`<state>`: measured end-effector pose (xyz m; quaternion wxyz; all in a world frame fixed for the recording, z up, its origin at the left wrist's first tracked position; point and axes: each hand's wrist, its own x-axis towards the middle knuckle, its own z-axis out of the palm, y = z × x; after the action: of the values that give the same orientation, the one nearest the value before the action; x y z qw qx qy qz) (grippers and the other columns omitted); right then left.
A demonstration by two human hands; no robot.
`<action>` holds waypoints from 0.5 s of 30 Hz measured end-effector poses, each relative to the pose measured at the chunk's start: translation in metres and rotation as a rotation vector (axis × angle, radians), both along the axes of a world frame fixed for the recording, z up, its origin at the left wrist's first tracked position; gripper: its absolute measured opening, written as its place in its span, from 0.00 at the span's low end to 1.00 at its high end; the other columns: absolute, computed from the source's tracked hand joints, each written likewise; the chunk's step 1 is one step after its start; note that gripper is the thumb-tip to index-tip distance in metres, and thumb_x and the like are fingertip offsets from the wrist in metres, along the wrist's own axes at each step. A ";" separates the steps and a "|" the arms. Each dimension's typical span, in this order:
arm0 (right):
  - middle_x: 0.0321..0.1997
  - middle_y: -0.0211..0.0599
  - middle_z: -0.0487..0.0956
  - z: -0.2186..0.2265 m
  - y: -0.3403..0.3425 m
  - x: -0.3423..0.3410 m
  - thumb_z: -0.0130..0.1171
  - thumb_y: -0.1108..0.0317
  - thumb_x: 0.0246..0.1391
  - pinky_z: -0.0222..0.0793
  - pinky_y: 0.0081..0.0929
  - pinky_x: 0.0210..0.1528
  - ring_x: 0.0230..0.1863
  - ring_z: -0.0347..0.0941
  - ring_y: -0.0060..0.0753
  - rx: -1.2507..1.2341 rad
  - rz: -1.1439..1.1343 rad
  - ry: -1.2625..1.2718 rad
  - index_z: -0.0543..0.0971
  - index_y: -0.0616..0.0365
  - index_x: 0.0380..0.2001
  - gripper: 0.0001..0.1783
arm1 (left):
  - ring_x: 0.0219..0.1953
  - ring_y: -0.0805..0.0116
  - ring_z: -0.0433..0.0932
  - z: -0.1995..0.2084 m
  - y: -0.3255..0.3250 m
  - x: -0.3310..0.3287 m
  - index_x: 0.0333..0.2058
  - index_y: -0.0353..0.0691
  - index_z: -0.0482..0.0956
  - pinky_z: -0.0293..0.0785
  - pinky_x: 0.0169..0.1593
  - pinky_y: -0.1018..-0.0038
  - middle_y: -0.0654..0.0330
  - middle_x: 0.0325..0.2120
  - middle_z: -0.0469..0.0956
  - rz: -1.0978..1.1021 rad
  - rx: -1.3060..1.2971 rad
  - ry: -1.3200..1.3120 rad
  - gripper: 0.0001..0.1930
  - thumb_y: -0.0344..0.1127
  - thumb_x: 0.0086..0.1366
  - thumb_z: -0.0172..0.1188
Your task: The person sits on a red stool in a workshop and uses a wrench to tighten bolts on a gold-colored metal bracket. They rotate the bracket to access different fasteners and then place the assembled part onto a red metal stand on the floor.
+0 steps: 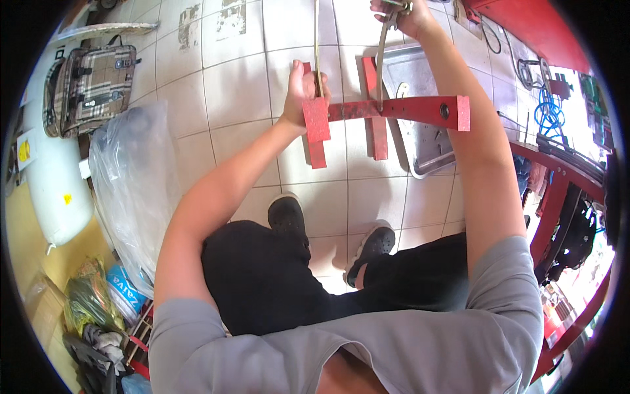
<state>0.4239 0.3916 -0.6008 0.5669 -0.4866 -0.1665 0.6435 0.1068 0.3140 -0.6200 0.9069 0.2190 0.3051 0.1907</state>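
A red metal frame (357, 111) with a long crossbar and block-like ends stands in front of me on the tiled floor. My left hand (303, 92) is closed around its left end, thumb up, close to a thin upright rod (317, 49). A curved metal bar (381, 62) rises from the crossbar toward my right hand (407, 18), which reaches farther out at the top edge. Its fingers are closed on a metal fitting (394, 14) with a forked end; the picture edge cuts part of it off.
A grey metal tray (423, 72) lies beyond my right forearm. To the left are a plaid bag (98, 88), a clear plastic sheet (134, 164) and a white cylinder (56, 187). A red rack (554, 197) stands at right, near a blue coiled cable (548, 111).
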 end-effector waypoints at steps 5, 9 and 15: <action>0.14 0.35 0.70 -0.025 -0.013 0.000 0.42 0.34 0.56 0.62 0.36 0.18 0.16 0.68 0.38 -0.101 -0.061 -0.021 0.70 0.48 0.21 0.29 | 0.16 0.67 0.69 0.002 -0.005 0.003 0.30 0.43 0.69 0.68 0.23 0.73 0.60 0.15 0.71 -0.032 -0.028 0.104 0.41 0.79 0.56 0.28; 0.12 0.31 0.66 -0.034 -0.010 -0.003 0.39 0.35 0.58 0.53 0.32 0.13 0.12 0.62 0.32 -0.278 -0.035 0.018 0.68 0.47 0.20 0.29 | 0.18 0.70 0.67 0.007 -0.006 0.003 0.28 0.43 0.70 0.63 0.25 0.77 0.62 0.15 0.69 -0.020 -0.089 0.212 0.43 0.82 0.52 0.30; 0.15 0.29 0.66 -0.042 -0.022 -0.025 0.38 0.45 0.63 0.60 0.26 0.16 0.12 0.61 0.25 -0.362 0.060 -0.226 0.68 0.53 0.23 0.25 | 0.28 0.64 0.71 0.035 -0.016 0.020 0.38 0.35 0.71 0.69 0.36 0.69 0.59 0.30 0.73 0.237 -0.007 0.399 0.46 0.79 0.56 0.27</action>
<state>0.3989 0.3691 -0.6432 0.4286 -0.6443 -0.1248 0.6209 0.1267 0.2983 -0.5848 0.8007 0.2117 0.5026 0.2479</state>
